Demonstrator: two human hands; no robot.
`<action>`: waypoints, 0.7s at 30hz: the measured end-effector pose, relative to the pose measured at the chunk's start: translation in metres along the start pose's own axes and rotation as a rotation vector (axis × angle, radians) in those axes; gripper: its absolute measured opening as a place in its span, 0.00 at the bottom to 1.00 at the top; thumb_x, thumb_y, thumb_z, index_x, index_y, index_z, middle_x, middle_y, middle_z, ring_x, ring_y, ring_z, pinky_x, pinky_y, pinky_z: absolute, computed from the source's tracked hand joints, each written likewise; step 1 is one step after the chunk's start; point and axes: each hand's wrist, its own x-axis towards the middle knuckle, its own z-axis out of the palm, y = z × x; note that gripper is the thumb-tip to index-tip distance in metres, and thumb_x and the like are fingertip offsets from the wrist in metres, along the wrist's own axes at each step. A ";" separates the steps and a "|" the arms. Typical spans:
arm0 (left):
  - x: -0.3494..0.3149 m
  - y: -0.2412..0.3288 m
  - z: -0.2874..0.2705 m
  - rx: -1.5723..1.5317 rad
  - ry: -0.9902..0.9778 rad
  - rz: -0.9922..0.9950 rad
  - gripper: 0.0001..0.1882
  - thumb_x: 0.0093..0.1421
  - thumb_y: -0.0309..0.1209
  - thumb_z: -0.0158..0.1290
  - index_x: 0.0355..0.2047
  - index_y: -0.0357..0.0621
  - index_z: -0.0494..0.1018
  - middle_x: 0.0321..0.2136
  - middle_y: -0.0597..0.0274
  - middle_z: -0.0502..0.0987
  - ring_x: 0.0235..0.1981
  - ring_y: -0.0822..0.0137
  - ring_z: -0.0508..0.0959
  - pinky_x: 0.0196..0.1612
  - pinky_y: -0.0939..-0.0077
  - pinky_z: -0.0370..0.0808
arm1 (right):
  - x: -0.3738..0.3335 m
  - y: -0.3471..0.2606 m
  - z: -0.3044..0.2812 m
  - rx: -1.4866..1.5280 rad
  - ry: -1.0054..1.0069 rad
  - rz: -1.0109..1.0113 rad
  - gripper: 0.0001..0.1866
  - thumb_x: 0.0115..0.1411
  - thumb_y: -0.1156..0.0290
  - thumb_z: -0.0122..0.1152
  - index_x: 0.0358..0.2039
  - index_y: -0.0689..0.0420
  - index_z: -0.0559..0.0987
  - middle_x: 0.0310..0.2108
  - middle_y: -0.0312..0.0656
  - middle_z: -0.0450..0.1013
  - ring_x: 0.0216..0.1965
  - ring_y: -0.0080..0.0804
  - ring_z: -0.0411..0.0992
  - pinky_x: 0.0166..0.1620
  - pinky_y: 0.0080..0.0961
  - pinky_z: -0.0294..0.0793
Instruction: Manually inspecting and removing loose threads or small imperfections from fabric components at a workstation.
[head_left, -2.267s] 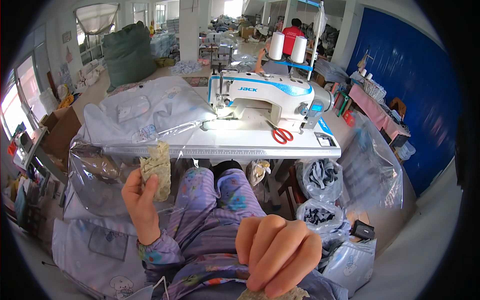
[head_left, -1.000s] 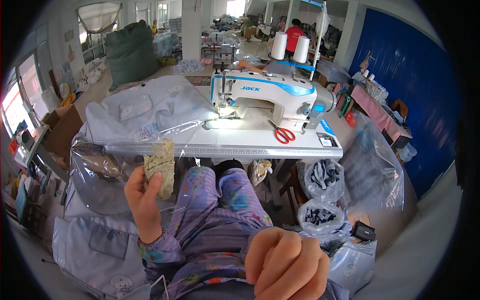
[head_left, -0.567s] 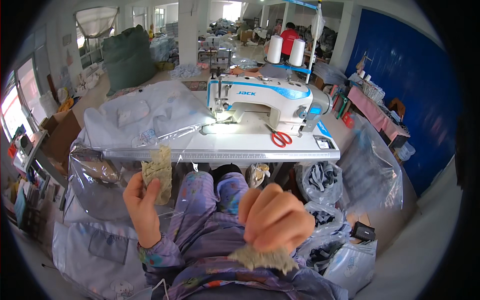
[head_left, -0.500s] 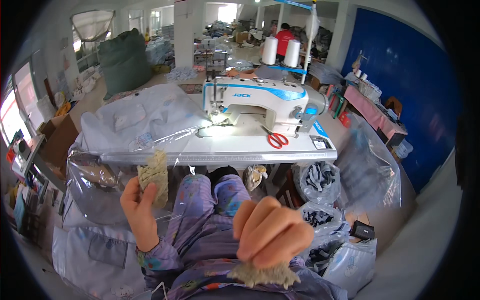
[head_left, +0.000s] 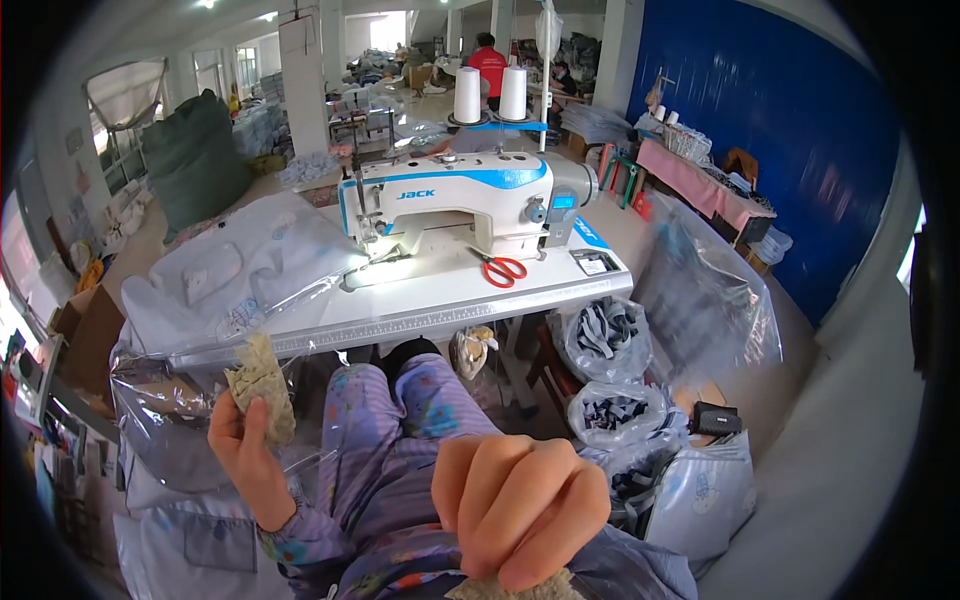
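Observation:
My left hand pinches a rough, flaky beige-green piece that looks like torn flatbread, upright between thumb and fingers. It is held in front of the table's near edge, over clear plastic. Close to the camera, my right hand is closed with its knuckles up. Its fingertips grip a second piece of the same ragged stuff, mostly cut off by the lower edge of the picture. Both hands are over or beside my lap, in patterned purple clothing.
A white and blue sewing machine stands on its table, red-handled scissors beside it. Grey fabric under clear plastic covers the table's left end. Bags of dark and pale strips stand at right. A person in red is farther back.
The view has turned to the right, so the table and machine sit farther left. The piece in my right hand has sunk lower, partly out of the picture. Both hands keep their hold.

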 end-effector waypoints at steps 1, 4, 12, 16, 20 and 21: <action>-0.001 0.002 -0.001 -0.015 -0.018 0.003 0.13 0.65 0.27 0.56 0.46 0.30 0.75 0.35 0.66 0.78 0.34 0.79 0.74 0.39 0.83 0.70 | 0.000 -0.001 0.002 -0.004 0.003 -0.016 0.05 0.62 0.76 0.63 0.29 0.64 0.82 0.30 0.48 0.78 0.26 0.35 0.68 0.27 0.31 0.69; -0.004 0.006 -0.002 -0.028 -0.026 0.000 0.13 0.65 0.27 0.56 0.46 0.30 0.75 0.35 0.66 0.78 0.34 0.79 0.74 0.39 0.83 0.70 | 0.000 -0.001 0.006 0.007 0.008 -0.050 0.07 0.62 0.74 0.64 0.29 0.63 0.82 0.29 0.47 0.78 0.26 0.34 0.68 0.27 0.30 0.69; -0.003 0.005 -0.002 -0.042 -0.013 -0.003 0.13 0.65 0.27 0.56 0.47 0.31 0.75 0.36 0.65 0.79 0.35 0.79 0.75 0.40 0.84 0.71 | -0.001 -0.001 0.005 0.001 0.002 -0.046 0.08 0.62 0.72 0.65 0.29 0.63 0.83 0.29 0.46 0.78 0.25 0.33 0.68 0.27 0.29 0.70; -0.002 0.002 -0.005 -0.032 -0.033 0.009 0.14 0.65 0.27 0.56 0.47 0.30 0.75 0.36 0.65 0.79 0.34 0.79 0.75 0.39 0.84 0.71 | 0.002 -0.002 0.008 0.004 -0.004 -0.045 0.08 0.62 0.72 0.66 0.28 0.63 0.82 0.28 0.45 0.77 0.25 0.33 0.68 0.28 0.29 0.70; 0.000 0.005 -0.005 -0.037 -0.054 -0.011 0.14 0.64 0.27 0.56 0.48 0.30 0.75 0.37 0.65 0.79 0.34 0.79 0.75 0.39 0.83 0.71 | 0.020 -0.002 -0.001 0.055 -0.202 -0.028 0.06 0.63 0.74 0.66 0.29 0.59 0.83 0.33 0.45 0.80 0.31 0.29 0.72 0.33 0.23 0.72; -0.001 0.004 -0.006 -0.036 -0.051 -0.011 0.14 0.64 0.27 0.56 0.48 0.30 0.75 0.37 0.65 0.79 0.34 0.79 0.75 0.39 0.83 0.71 | 0.020 -0.002 0.000 0.058 -0.202 -0.026 0.06 0.63 0.74 0.66 0.29 0.59 0.83 0.33 0.45 0.80 0.31 0.29 0.72 0.33 0.23 0.72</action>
